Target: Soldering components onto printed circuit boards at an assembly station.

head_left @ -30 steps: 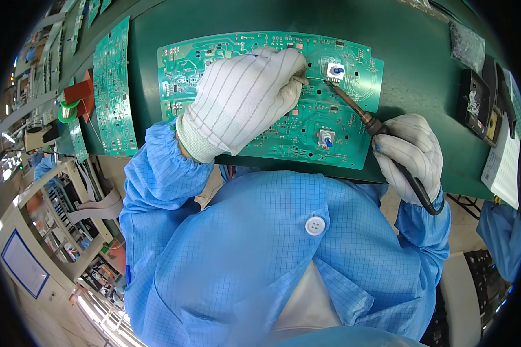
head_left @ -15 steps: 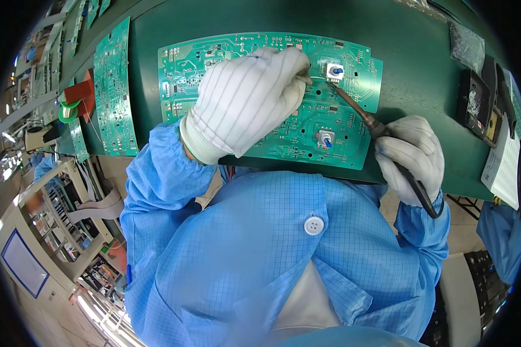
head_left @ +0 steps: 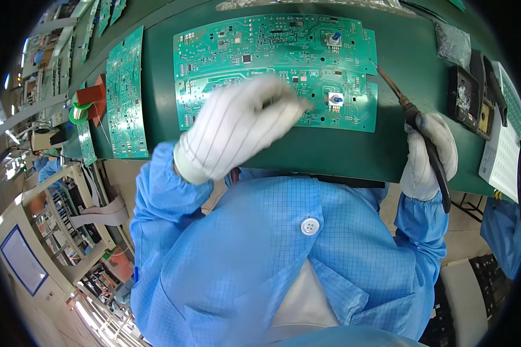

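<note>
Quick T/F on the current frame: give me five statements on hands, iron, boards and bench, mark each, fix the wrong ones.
1. The right hand holds the soldering iron. True.
2. Both hands are bare. False: right hand and left hand wear white gloves.
3. Two blue-shafted parts stand on the green circuit-board panel. True.
4. The spool sits right of that panel. False: the green-rimmed spool is left of it.
5. A clear bag lies on the green work surface. True.
</note>
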Action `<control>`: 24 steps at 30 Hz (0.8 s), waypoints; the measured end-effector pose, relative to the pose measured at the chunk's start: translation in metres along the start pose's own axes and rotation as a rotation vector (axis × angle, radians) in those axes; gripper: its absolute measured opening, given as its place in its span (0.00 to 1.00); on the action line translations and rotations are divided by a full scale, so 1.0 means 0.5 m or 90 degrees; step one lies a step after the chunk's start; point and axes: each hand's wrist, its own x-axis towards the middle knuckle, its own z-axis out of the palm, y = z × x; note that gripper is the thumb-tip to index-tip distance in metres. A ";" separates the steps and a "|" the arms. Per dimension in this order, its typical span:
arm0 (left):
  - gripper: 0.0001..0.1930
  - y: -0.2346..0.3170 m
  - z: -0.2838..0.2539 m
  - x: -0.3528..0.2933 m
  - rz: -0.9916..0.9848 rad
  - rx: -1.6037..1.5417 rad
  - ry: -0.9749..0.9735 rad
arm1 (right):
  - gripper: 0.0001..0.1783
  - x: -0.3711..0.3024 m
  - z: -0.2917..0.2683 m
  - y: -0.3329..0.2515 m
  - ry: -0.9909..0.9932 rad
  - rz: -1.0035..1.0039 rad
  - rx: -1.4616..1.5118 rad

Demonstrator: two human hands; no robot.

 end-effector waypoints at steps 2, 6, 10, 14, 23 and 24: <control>0.09 -0.010 0.001 -0.024 -0.027 -0.042 -0.147 | 0.18 -0.002 0.003 0.002 0.023 0.041 -0.039; 0.10 -0.030 0.028 -0.056 -0.211 -0.289 -0.199 | 0.17 -0.005 0.012 0.000 0.030 0.153 0.054; 0.09 -0.039 0.053 -0.057 -0.213 -0.269 -0.124 | 0.17 -0.009 0.024 -0.019 0.100 0.235 0.081; 0.09 -0.019 0.036 -0.020 0.143 0.078 -0.008 | 0.16 -0.039 0.032 -0.074 0.162 0.376 0.131; 0.12 0.060 -0.024 0.070 0.187 0.123 0.002 | 0.16 -0.076 0.084 -0.066 0.157 0.058 0.062; 0.12 0.055 -0.018 0.081 0.228 0.302 0.079 | 0.15 -0.074 0.082 -0.064 0.146 0.045 0.061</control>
